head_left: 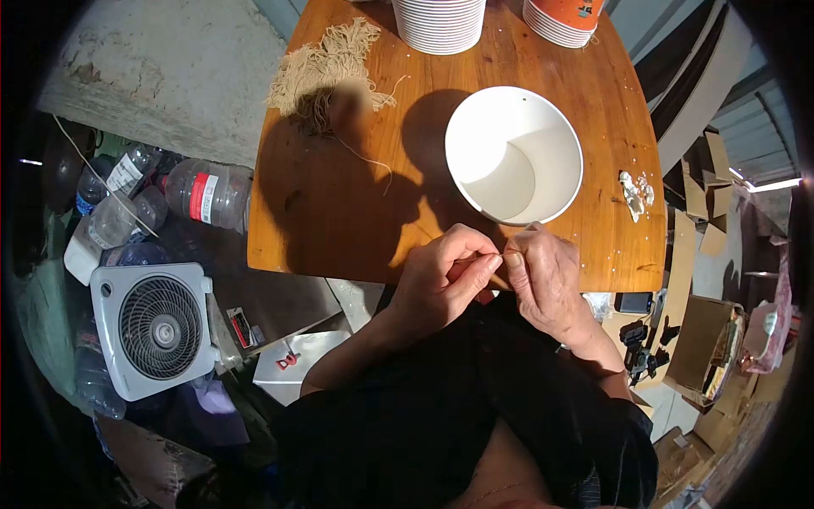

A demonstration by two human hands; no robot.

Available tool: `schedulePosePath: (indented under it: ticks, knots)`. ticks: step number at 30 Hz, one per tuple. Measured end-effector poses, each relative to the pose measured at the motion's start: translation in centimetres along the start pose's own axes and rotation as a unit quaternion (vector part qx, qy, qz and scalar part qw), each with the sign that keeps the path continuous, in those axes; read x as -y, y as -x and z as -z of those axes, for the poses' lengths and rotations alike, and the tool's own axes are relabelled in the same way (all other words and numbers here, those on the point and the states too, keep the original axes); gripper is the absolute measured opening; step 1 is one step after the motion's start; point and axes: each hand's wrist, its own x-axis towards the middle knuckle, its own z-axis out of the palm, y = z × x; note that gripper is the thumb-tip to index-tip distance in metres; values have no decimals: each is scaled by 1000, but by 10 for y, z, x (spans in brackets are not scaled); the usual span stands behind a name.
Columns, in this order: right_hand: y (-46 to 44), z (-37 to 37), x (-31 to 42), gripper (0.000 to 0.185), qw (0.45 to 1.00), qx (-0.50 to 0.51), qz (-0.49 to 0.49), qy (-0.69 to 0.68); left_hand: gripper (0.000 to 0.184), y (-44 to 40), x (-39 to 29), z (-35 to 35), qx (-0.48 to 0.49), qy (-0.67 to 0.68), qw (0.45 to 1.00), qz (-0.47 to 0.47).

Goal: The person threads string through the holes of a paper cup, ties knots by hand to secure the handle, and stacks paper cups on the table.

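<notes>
Both hands meet at the table's front edge, just below a large white paper bucket. My left hand is closed in a pinch, thumb against fingers. My right hand is closed beside it, its fingertips nearly touching the left ones. Whatever lies between the fingertips is too small to make out. The white bucket stands open, its inside facing me, with nothing seen in it but its pale bottom. A tangled heap of beige string lies at the table's back left, one loose strand trailing toward the middle.
Stacked white cups and an orange-printed stack stand at the back of the wooden table. White scraps lie at its right. Left of the table are a white fan and plastic bottles; cardboard boxes sit at right.
</notes>
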Motion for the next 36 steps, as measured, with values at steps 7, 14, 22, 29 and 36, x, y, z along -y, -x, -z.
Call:
schedulePosePath:
  ticks: [7, 14, 22, 29, 36]
  knots:
    - [-5, 7, -6, 14, 998, -37, 14, 50, 8, 4, 20, -4, -50, -10, 999, -19]
    - [-9, 18, -10, 33, 987, 3, -26, 156, 8, -3, 33, -9, -129, -14, 991, -22]
    - [-12, 17, -16, 29, 988, 27, -12, 150, 12, -10, 44, -19, -164, -127, 969, -131]
    - [-19, 16, -11, 24, 994, -16, -21, 102, 14, -20, 34, -19, -187, -128, 961, -158]
    - [-18, 17, -10, 23, 995, -18, -31, 90, 15, -26, 28, -20, -199, -141, 953, -180]
